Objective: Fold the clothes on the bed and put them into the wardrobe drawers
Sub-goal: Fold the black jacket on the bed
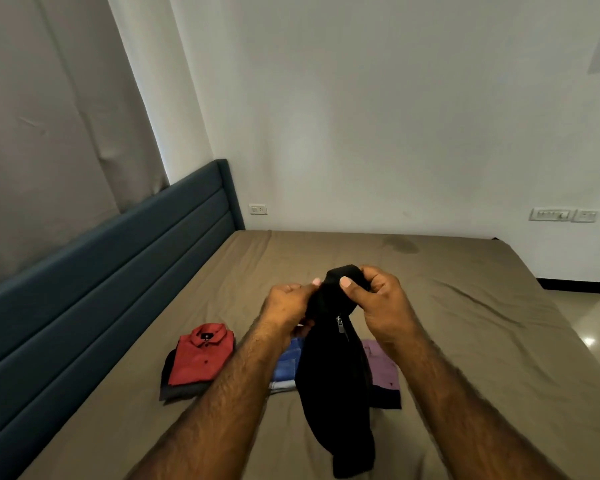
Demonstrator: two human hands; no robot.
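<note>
Black zip garment held up over bed, long axis vertical.

Left hand and right hand both pinch the top edge of the black garment, close together; it hangs straight down, zipper facing the person, hem near the bed. Folded red shirt lies left. Judgement: lay flat next, hands level.

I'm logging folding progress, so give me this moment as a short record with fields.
held item: black zippered garment, lifted above the bed, hanging unfolded
left hand: grips the garment's top
right hand: grips the garment's top
folded on bed: red shirt on a dark garment; blue jeans; purple shirt
surface: bed with brown sheet
wardrobe: not in view
</note>
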